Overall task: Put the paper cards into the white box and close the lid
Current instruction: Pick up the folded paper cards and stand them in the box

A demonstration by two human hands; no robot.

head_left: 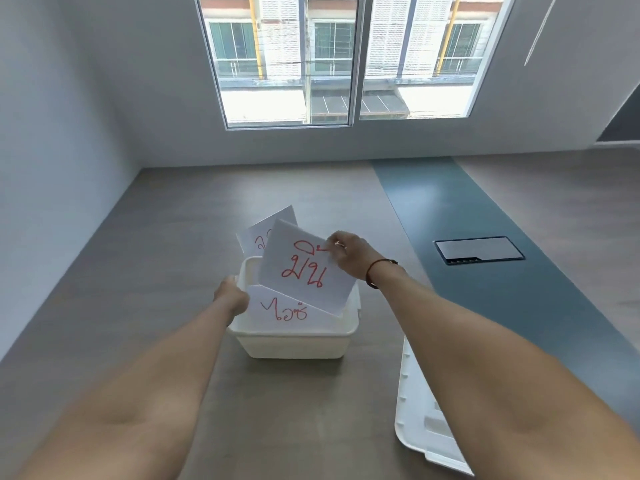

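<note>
- The left hand (231,296) grips the rim of the white box (294,342), probably to keep it steady.
- The right hand (349,255) pinches a card (304,268) above the box, over another card (282,311) inside.
- The lid (420,424) waits on the table (138,254).

- The box (294,344) is plain white, inside and out.
- The card at the front (304,268) is white paper with bold red handwritten characters.
- The lower card (280,311) is white too, with thinner red handwriting.
- The card at the back (263,230) is white, with only a bit of red writing showing.
- The lid (420,427) is white, with a row of small raised ribs along one edge.
- The surface (138,271) is grey-brown with a faint wood grain.
- A teal-blue band (467,216) runs across the surface, carrying a dark-framed grey panel (479,249).
- A thin dark reddish cord (375,271) circles the right wrist.
- The walls (69,116) are pale grey-white.
</note>
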